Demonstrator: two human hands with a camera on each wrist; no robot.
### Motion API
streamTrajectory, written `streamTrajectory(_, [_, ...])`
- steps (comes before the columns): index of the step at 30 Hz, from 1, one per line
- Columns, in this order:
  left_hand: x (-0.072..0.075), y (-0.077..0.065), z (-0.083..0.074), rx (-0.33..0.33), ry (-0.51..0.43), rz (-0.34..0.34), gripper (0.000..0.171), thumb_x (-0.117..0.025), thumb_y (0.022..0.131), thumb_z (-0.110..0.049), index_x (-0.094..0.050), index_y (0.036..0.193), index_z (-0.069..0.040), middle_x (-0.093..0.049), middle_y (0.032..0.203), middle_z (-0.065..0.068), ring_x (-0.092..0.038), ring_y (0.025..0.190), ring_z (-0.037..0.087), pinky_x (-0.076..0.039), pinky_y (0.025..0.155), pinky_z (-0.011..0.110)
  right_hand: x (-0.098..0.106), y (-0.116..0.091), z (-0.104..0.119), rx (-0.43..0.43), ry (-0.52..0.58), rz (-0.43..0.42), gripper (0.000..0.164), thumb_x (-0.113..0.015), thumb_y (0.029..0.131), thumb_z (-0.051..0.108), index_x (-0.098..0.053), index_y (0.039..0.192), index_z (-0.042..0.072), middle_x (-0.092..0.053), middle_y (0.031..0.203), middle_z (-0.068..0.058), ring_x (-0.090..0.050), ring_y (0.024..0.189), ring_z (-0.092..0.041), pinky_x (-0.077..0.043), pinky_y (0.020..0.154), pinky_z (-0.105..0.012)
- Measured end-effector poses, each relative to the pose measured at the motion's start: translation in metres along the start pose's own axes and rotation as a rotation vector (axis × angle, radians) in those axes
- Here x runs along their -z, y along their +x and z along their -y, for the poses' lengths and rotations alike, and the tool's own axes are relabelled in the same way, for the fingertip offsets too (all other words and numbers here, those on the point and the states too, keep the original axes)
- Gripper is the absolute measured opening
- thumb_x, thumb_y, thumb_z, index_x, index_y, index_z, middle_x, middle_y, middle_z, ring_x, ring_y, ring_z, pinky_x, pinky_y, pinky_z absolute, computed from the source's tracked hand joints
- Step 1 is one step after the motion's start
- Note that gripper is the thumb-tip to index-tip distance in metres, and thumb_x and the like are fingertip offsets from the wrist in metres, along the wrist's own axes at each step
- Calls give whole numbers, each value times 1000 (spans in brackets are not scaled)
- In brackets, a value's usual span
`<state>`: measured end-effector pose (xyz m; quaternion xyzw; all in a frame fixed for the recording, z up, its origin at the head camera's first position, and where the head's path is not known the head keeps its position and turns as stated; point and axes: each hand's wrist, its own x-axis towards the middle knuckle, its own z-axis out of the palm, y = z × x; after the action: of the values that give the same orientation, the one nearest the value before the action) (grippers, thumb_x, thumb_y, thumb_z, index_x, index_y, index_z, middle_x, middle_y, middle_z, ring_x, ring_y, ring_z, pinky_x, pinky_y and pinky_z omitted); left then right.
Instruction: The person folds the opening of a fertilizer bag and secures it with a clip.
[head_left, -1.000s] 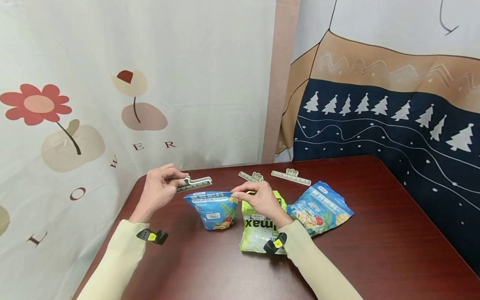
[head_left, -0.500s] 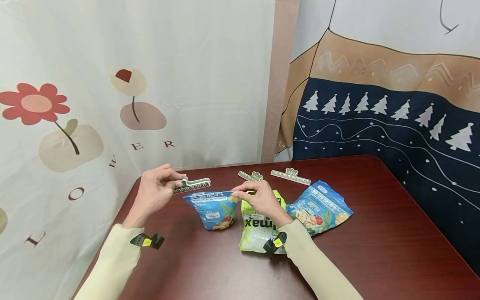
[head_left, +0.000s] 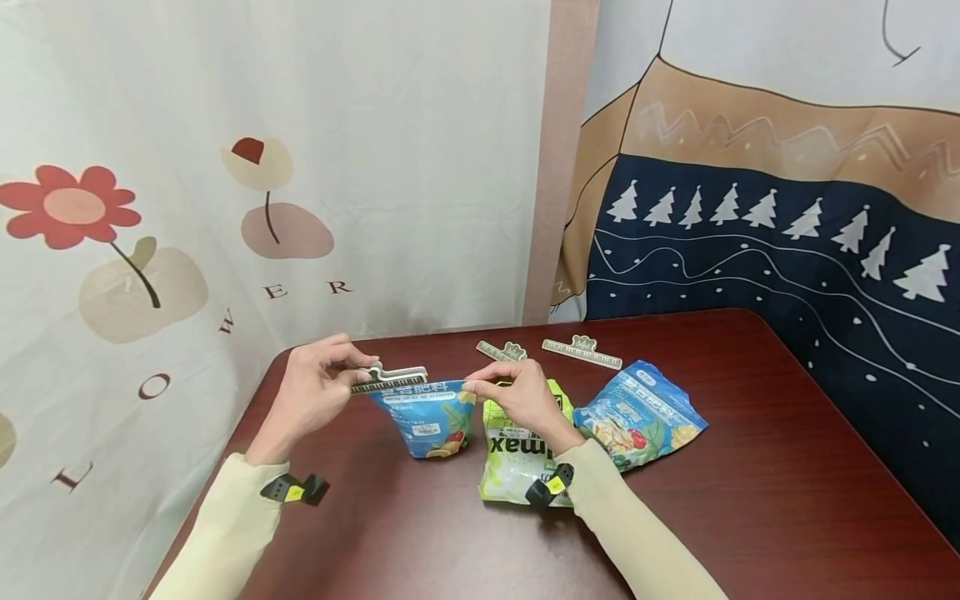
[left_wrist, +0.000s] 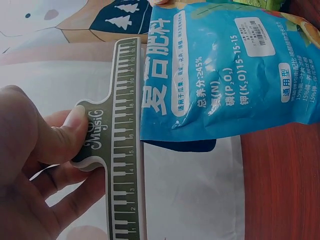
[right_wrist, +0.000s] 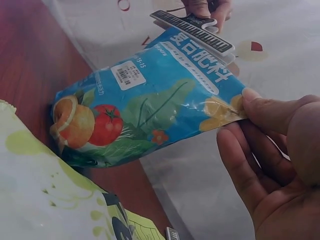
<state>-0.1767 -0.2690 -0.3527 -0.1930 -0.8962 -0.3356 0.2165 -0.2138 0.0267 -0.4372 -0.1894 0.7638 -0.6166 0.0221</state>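
Note:
My left hand (head_left: 318,396) pinches the handle of a dark green bag clip (left_wrist: 125,135) printed with piano keys, ruler marks and the word Music. The clip's long edge lies along the top edge of a blue fertilizer bag (head_left: 427,421), overlapping it in the left wrist view. My right hand (head_left: 528,400) pinches the top right corner of that bag between thumb and fingers, with the bag upright on the table. In the right wrist view the bag's printed fruit and vegetables (right_wrist: 107,125) face the camera.
A green and white bag (head_left: 517,471) lies under my right wrist. To its right is another blue bag (head_left: 637,412). Two more clips, one smaller (head_left: 504,352) and one longer (head_left: 582,352), lie near the back edge of the red-brown table (head_left: 750,500), against hanging curtains.
My left hand first drifted slightly left, then came back right and down, bringing the clip onto the blue bag's top edge. My right hand has stayed on the corner.

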Motion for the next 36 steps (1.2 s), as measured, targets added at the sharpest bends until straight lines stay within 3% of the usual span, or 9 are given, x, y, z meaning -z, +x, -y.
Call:
streamTrajectory(10, [1,0,-3,-25,16,-1,36,-73,79,17,-80,81,-18,-72,86,-7,-69,76,5,-54,66,13,0,2,0,-19,52,-5,16,-84,85,38,-83,92,24,-78,83,-1,-75,84,-37,-58,77,-53])
streamTrajectory(17, [-2,0,-5,-36,0,17,38,-72,78,19,-81,82,-18,-70,82,-8,-68,74,6,-53,63,13,0,2,-1,-17,48,-12,16,-83,85,37,-83,92,23,-78,83,-2,-75,82,-34,-59,76,-49])
streamTrajectory(22, [-9,-1,-4,-37,-23,30,38,-72,78,19,-80,81,-18,-69,80,-7,-71,75,9,-53,62,16,0,1,-1,-16,60,-4,15,-83,86,38,-83,92,24,-78,84,-1,-76,79,-29,-59,78,-55])
streamTrajectory(28, [-15,-1,-6,-12,-19,48,35,-73,79,17,-81,82,-16,-68,81,-7,-67,74,8,-53,61,17,1,2,-2,-10,74,0,16,-83,86,38,-83,92,24,-78,82,-1,-74,86,-42,-59,77,-54])
streamTrajectory(36, [-21,1,-8,-4,-14,54,34,-73,79,16,-80,80,-16,-70,84,-7,-67,74,9,-52,60,19,1,1,-2,-24,69,-15,15,-85,84,38,-83,89,25,-77,80,0,-74,87,-42,-59,76,-53])
